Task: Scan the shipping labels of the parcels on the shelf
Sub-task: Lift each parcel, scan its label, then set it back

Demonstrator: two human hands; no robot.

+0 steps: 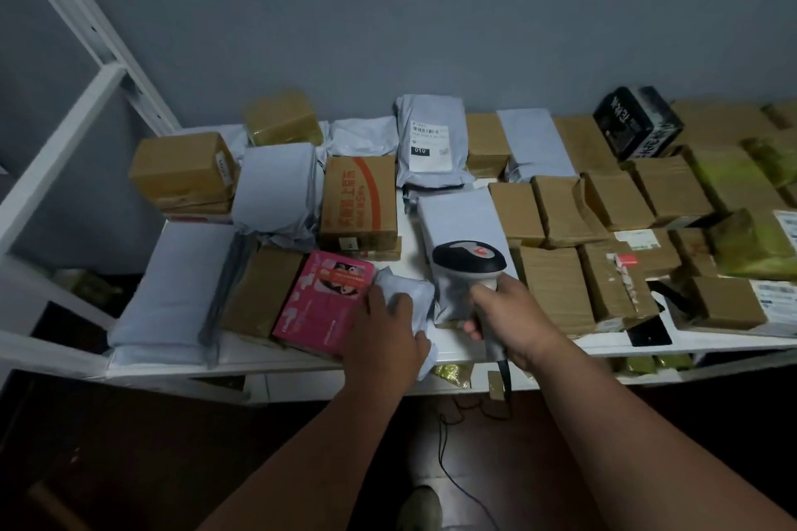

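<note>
While the right hand (509, 315) grips the scanner (470, 267), left hand (388, 327) holds a grey mailer (409, 297) at the shelf's (453, 345) front edge; most parcels look unscanned

One camera only, worn on the person's head, looking forward and steeply down over both forearms onto the white shelf (453, 351) close ahead, with grey wall behind and dark floor below its front edge.

Shelf (302, 362): white-painted metal, smooth, matt. Scanner (468, 261): plastic, glossy black head, grey handle. Mailer bags (429, 144): grey plastic film, creased, slight sheen. Cartons (183, 168): brown cardboard under glossy tape. Pink box (323, 306): printed card, smooth.
</note>
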